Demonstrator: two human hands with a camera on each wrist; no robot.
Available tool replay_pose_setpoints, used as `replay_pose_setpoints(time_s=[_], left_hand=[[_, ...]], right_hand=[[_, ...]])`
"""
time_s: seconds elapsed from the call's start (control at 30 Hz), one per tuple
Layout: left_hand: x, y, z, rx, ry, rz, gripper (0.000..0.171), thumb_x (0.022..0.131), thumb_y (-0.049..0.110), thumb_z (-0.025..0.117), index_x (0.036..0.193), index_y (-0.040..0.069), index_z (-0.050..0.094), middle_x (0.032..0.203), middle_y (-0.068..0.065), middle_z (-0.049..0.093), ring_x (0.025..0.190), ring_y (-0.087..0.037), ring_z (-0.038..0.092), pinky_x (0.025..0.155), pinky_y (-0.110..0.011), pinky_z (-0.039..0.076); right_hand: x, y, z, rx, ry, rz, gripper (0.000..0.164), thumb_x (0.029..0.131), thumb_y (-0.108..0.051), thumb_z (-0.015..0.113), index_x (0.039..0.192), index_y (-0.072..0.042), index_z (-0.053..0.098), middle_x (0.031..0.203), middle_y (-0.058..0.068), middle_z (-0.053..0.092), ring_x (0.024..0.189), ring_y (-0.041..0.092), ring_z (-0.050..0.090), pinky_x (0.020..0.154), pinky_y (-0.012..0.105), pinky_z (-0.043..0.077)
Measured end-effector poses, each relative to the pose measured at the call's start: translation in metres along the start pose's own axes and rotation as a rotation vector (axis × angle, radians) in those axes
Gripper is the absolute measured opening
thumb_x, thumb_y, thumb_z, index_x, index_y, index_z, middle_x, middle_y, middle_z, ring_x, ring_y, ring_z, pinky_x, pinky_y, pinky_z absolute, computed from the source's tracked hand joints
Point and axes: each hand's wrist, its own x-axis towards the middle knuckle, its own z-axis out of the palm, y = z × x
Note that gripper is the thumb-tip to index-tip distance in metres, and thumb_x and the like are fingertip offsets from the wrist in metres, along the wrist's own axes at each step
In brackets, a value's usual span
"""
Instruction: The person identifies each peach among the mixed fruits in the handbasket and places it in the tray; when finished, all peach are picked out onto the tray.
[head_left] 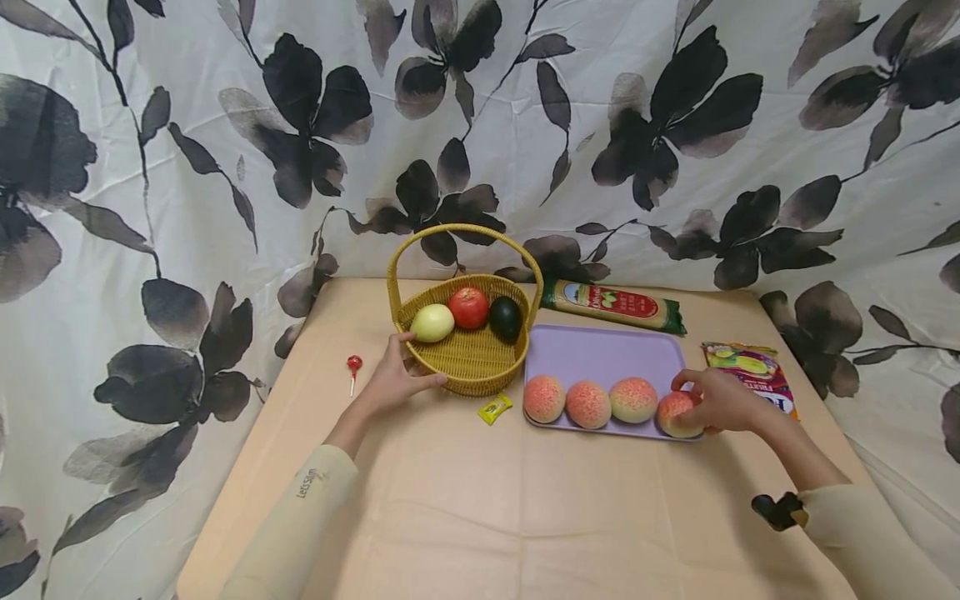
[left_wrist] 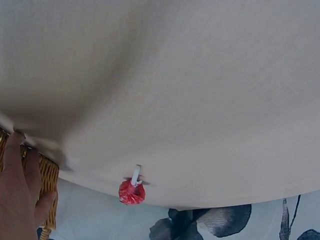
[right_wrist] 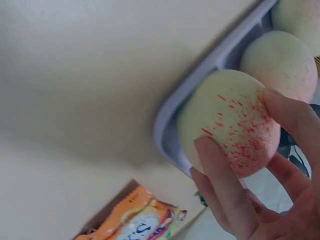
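Note:
My left hand (head_left: 393, 375) rests against the left side of a yellow wicker basket (head_left: 472, 379), fingers fairly straight along its outer wall. Inside the basket lie a pale yellow-green oval fruit (head_left: 432, 323), a round red fruit (head_left: 468, 308) and a dark avocado (head_left: 506, 319). At the right end of a purple tray (head_left: 607, 346), my right hand (head_left: 723, 402) holds a pink-speckled peach (right_wrist: 230, 122) between thumb and fingers. Three more peaches (head_left: 588, 404) sit in a row along the tray's front edge.
A red lollipop (head_left: 354, 364) lies left of the basket, a yellow wrapped candy (head_left: 495, 408) in front. Behind the tray is a long noodle packet (head_left: 611, 305). A colourful candy bag (head_left: 750, 371) lies right of the tray. A floral cloth (head_left: 525, 150) hangs behind the table.

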Motion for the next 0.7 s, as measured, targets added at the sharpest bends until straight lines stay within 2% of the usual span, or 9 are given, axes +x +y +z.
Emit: replay_pose_setpoints(time_s=[0.17,0.3,0.47,0.6,0.7], left_hand=[[-0.003,0.004,-0.001,-0.007,0.002,0.012,0.103,0.087,0.017,0.086,0.156,-0.006,0.013,0.165,-0.038,0.016,0.149,-0.054,0.034,0.123,-0.059,0.035],[0.000,0.001,-0.002,-0.008,0.005,0.010,0.104,0.087,0.017,0.087,0.156,-0.007,0.013,0.164,-0.038,0.018,0.149,-0.054,0.034,0.123,-0.058,0.035],[0.009,-0.017,0.001,-0.011,0.009,0.010,0.106,0.086,0.018,0.087,0.157,-0.005,0.012,0.166,-0.037,0.014,0.149,-0.055,0.033,0.123,-0.059,0.034],[0.015,-0.037,0.004,-0.016,0.029,0.030,0.108,0.085,0.022,0.089,0.158,0.000,0.012,0.167,-0.034,0.013,0.149,-0.055,0.033,0.124,-0.058,0.034],[0.016,-0.044,0.005,-0.005,0.044,0.040,0.109,0.084,0.027,0.090,0.158,0.003,0.014,0.167,-0.031,0.016,0.148,-0.054,0.036,0.123,-0.056,0.036]], right_hand=[[0.000,0.001,0.005,-0.018,0.039,-0.034,0.060,0.085,-0.027,0.085,0.129,0.003,0.058,0.104,0.019,0.062,0.075,0.018,0.058,0.060,0.029,0.059],[0.000,0.000,0.007,-0.044,0.067,-0.037,0.059,0.084,-0.028,0.086,0.128,0.001,0.060,0.106,0.019,0.062,0.083,0.021,0.057,0.063,0.030,0.056],[-0.001,-0.001,0.008,-0.113,0.093,-0.032,0.061,0.080,-0.032,0.089,0.127,-0.002,0.063,0.108,0.019,0.063,0.097,0.031,0.054,0.071,0.036,0.051],[0.000,0.001,0.011,-0.127,0.083,-0.030,0.066,0.080,-0.034,0.089,0.130,-0.002,0.063,0.109,0.018,0.063,0.100,0.033,0.055,0.074,0.040,0.052],[0.000,0.001,0.012,-0.131,0.081,-0.026,0.070,0.080,-0.035,0.089,0.134,-0.001,0.061,0.113,0.021,0.062,0.103,0.034,0.056,0.077,0.044,0.055]])
